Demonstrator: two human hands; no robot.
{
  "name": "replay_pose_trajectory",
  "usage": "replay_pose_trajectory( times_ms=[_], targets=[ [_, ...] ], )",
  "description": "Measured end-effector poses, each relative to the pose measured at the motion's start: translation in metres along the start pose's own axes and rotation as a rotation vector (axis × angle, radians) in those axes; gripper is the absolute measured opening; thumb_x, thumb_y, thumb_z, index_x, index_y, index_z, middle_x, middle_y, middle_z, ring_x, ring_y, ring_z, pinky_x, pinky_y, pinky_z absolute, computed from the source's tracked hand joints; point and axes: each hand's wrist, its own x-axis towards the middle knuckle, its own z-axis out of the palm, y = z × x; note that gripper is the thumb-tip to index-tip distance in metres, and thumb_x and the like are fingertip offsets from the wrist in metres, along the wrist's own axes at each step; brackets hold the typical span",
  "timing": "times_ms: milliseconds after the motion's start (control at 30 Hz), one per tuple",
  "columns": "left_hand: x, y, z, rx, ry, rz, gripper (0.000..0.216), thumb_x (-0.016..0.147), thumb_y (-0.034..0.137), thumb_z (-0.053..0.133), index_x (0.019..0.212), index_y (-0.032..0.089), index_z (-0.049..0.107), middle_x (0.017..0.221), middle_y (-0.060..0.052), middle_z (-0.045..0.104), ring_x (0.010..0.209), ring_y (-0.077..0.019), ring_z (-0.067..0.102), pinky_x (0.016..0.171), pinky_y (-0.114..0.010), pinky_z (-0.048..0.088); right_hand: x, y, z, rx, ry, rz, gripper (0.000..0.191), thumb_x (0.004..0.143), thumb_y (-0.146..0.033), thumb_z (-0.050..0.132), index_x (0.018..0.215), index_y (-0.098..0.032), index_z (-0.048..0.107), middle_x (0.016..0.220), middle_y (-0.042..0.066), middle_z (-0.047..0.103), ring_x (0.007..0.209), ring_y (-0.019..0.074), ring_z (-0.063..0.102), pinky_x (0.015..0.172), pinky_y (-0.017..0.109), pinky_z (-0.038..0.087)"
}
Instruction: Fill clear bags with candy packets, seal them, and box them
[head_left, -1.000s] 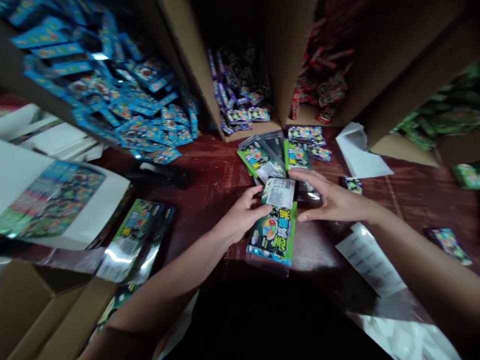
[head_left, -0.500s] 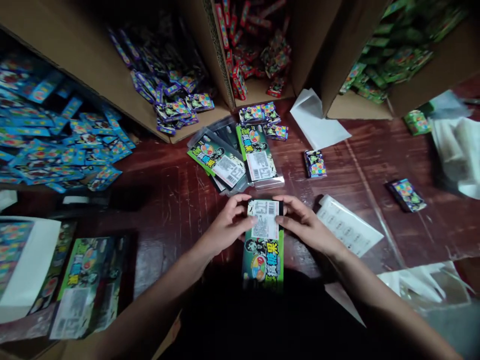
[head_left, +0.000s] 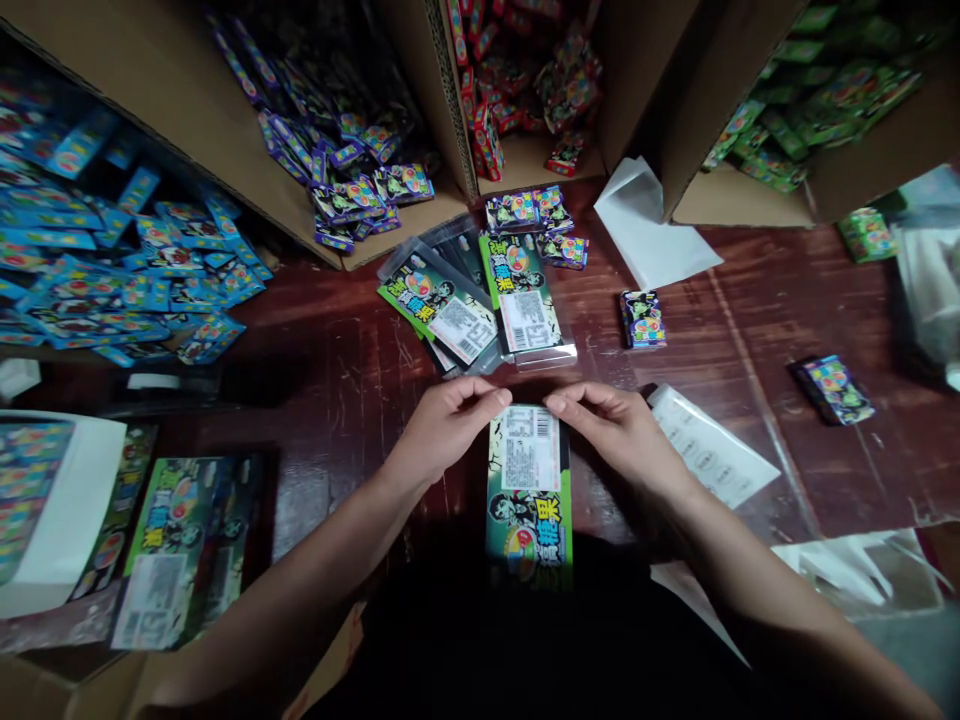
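Observation:
A flat green-and-black candy box (head_left: 529,510) with a white barcode label lies lengthwise in front of my body, its label end away from me. My left hand (head_left: 450,425) pinches at its far left corner, thumb against forefinger. At the far right corner, my right hand (head_left: 611,425) pinches in the same way. Whether clear film lies between the fingertips is too small to make out. Just beyond my hands, similar labelled packages (head_left: 525,300) in clear sleeves lie overlapping on the dark red tabletop (head_left: 337,400).
Cardboard cartons hold small blue packets (head_left: 150,270), purple packets (head_left: 349,200), red packets (head_left: 491,145) and green packets (head_left: 780,140). A sticker sheet (head_left: 709,450) is right of my right hand. More labelled boxes (head_left: 176,540) and a white tray (head_left: 90,500) stand at left.
My fingers have shifted from the box's sides and label to its far corners, now pinching there. The view has moved slightly.

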Motion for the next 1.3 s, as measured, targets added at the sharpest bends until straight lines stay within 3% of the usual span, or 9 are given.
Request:
replay_pose_trajectory(
  times_ms=[233, 467, 533, 600, 700, 800, 900, 1200, 1300],
  targets=[
    [0.016, 0.015, 0.002, 0.022, -0.046, -0.039, 0.014, 0.081, 0.032, 0.073, 0.083, 0.018, 0.073, 0.081, 0.0, 0.072, 0.074, -0.0138, 0.062, 0.074, -0.029, 0.047, 0.012, -0.004, -0.005, 0.321, 0.011, 0.183, 0.028, 0.08, -0.043, 0.082, 0.082, -0.017, 0.071, 0.076, -0.002, 0.067, 0.066, 0.0096, 0.056, 0.065, 0.024, 0.046],
    [0.019, 0.011, 0.003, 0.028, -0.198, -0.015, 0.023, 0.085, 0.043, 0.077, 0.091, 0.021, 0.074, 0.09, 0.0, 0.074, 0.082, -0.0135, 0.064, 0.08, -0.028, 0.047, -0.007, -0.001, -0.024, 0.294, -0.06, 0.136, 0.033, 0.09, -0.052, 0.07, 0.084, -0.02, 0.074, 0.085, 0.001, 0.069, 0.075, 0.0136, 0.063, 0.066, 0.027, 0.053],
    [0.029, 0.012, 0.013, 0.056, -0.242, -0.008, 0.023, 0.083, 0.041, 0.079, 0.09, 0.02, 0.073, 0.088, 0.0, 0.073, 0.079, -0.013, 0.063, 0.078, -0.027, 0.047, -0.012, -0.002, -0.042, 0.15, -0.052, 0.008, 0.028, 0.094, -0.049, 0.066, 0.091, -0.023, 0.076, 0.099, 0.003, 0.072, 0.087, 0.0165, 0.066, 0.076, 0.032, 0.056],
    [0.041, 0.016, 0.031, 0.085, -0.293, 0.007, 0.022, 0.083, 0.04, 0.078, 0.088, 0.019, 0.073, 0.085, -0.001, 0.073, 0.078, -0.0134, 0.064, 0.077, -0.028, 0.048, -0.017, -0.002, -0.067, -0.11, 0.072, -0.158, 0.021, 0.097, -0.041, 0.064, 0.102, -0.025, 0.076, 0.108, 0.005, 0.072, 0.099, 0.0195, 0.065, 0.089, 0.037, 0.053],
    [0.059, 0.022, 0.068, 0.046, -0.427, 0.045, 0.019, 0.082, 0.034, 0.078, 0.09, 0.017, 0.073, 0.096, -0.004, 0.076, 0.088, -0.0159, 0.069, 0.084, -0.03, 0.051, -0.025, 0.004, -0.11, -0.547, 0.284, -0.286, 0.021, 0.099, -0.034, 0.062, 0.112, -0.023, 0.075, 0.101, 0.008, 0.071, 0.098, 0.0228, 0.064, 0.089, 0.041, 0.052],
    [0.07, 0.024, 0.104, -0.037, -0.582, 0.032, 0.017, 0.08, 0.029, 0.078, 0.087, 0.015, 0.072, 0.115, -0.009, 0.075, 0.102, -0.0184, 0.07, 0.09, -0.032, 0.051, -0.029, 0.017, -0.138, -0.848, 0.22, -0.276, 0.024, 0.1, -0.033, 0.059, 0.115, -0.021, 0.073, 0.101, 0.01, 0.069, 0.093, 0.0246, 0.064, 0.087, 0.043, 0.052],
    [0.075, 0.022, 0.128, -0.039, -0.677, -0.007, 0.015, 0.079, 0.026, 0.077, 0.084, 0.014, 0.07, 0.118, -0.011, 0.074, 0.103, -0.0178, 0.07, 0.09, -0.03, 0.05, -0.029, 0.032, -0.145, -0.976, 0.122, -0.245, 0.026, 0.099, -0.035, 0.06, 0.119, -0.022, 0.07, 0.107, 0.01, 0.069, 0.099, 0.0263, 0.063, 0.091, 0.045, 0.05],
    [0.082, 0.009, 0.144, 0.147, -0.664, 0.047, 0.018, 0.084, 0.032, 0.071, 0.087, 0.015, 0.069, 0.081, -0.002, 0.071, 0.07, -0.0118, 0.061, 0.063, -0.023, 0.042, -0.032, 0.04, -0.147, -0.734, 0.02, -0.365, 0.013, 0.101, -0.029, 0.058, 0.097, -0.023, 0.069, 0.096, 0.005, 0.067, 0.091, 0.0207, 0.059, 0.084, 0.037, 0.047],
    [0.082, 0.008, 0.145, 0.19, -0.65, 0.066, 0.018, 0.083, 0.033, 0.072, 0.086, 0.015, 0.07, 0.082, -0.002, 0.072, 0.072, -0.0127, 0.062, 0.065, -0.024, 0.045, -0.041, 0.036, -0.153, -0.525, 0.119, -0.351, 0.011, 0.101, -0.03, 0.058, 0.097, -0.023, 0.066, 0.09, 0.004, 0.064, 0.087, 0.019, 0.06, 0.081, 0.034, 0.048]
  ],
)
